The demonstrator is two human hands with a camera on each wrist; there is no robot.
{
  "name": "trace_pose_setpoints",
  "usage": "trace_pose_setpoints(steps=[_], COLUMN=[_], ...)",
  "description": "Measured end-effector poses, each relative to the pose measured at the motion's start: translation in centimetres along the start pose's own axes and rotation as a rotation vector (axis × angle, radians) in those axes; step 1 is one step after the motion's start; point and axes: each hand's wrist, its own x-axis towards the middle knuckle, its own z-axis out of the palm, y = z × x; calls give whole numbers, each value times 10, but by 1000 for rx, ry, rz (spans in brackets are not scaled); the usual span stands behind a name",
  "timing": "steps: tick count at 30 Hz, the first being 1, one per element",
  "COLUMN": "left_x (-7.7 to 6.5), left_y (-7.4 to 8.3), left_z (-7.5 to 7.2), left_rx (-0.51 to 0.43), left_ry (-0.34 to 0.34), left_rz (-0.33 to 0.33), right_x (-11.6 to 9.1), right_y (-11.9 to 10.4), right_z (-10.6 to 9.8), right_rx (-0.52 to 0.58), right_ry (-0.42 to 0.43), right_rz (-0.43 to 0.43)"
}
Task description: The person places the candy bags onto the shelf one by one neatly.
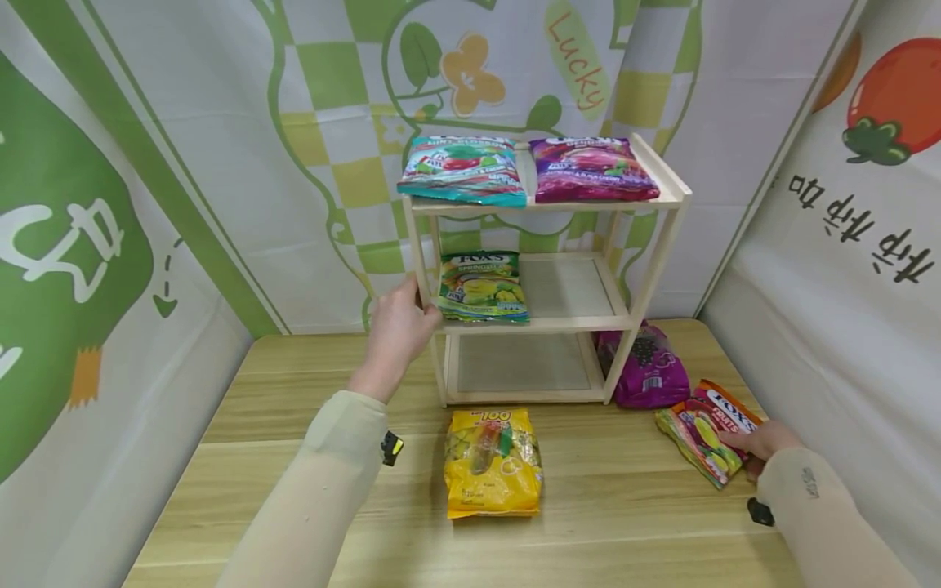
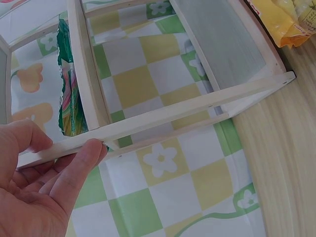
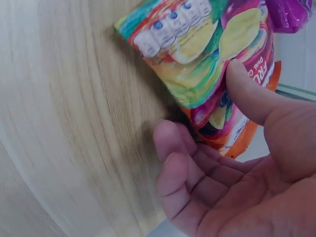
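Note:
My left hand [image 1: 400, 331] pinches the left front post of a small wooden shelf [image 1: 537, 328], level with its middle board; thumb and fingers lie on either side of the post [image 2: 163, 114]. Just inside that post, a green Fox's candy bag [image 1: 481, 286] stands on the middle board. At the right of the table, my right hand [image 1: 768, 445] holds a red and multicolored Fox's fruit candy bag [image 1: 709, 429] by its near right edge. In the right wrist view the thumb [image 3: 249, 94] presses on the bag's face, with the fingers [image 3: 182, 163] curled beneath its edge.
A teal candy bag [image 1: 463, 170] and a purple-red one [image 1: 591, 169] lie on the shelf's top board. Against the shelf's right side sits a purple bag [image 1: 650, 371]. A yellow candy bag [image 1: 492, 465] lies in front. Printed cloth walls [image 1: 831, 343] border the table [image 1: 294, 408].

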Motion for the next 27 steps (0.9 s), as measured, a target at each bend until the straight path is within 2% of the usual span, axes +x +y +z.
trace_pose_setpoints(steps=[3,7,14,17,21,27], left_x=[0,0,0,0,0,0], left_y=[0,-1,-2,-3,-3,-4], left_z=[0,0,1,1,2,1], left_rx=[2,4,3,-2,-11,-6], left_ry=[-1,0,4,-2,-4,0], left_rz=[-1,-2,5,1,-4,-5], right_x=[-1,1,7,7,8,7], right_y=[0,-2,-3,-2,-2,-3], right_z=[0,1,5,6,7,4], right_rx=[86,126,124,172,204,176], right_ry=[-18,-15,46,66,73,63], right_rz=[12,28,67,82,80,60])
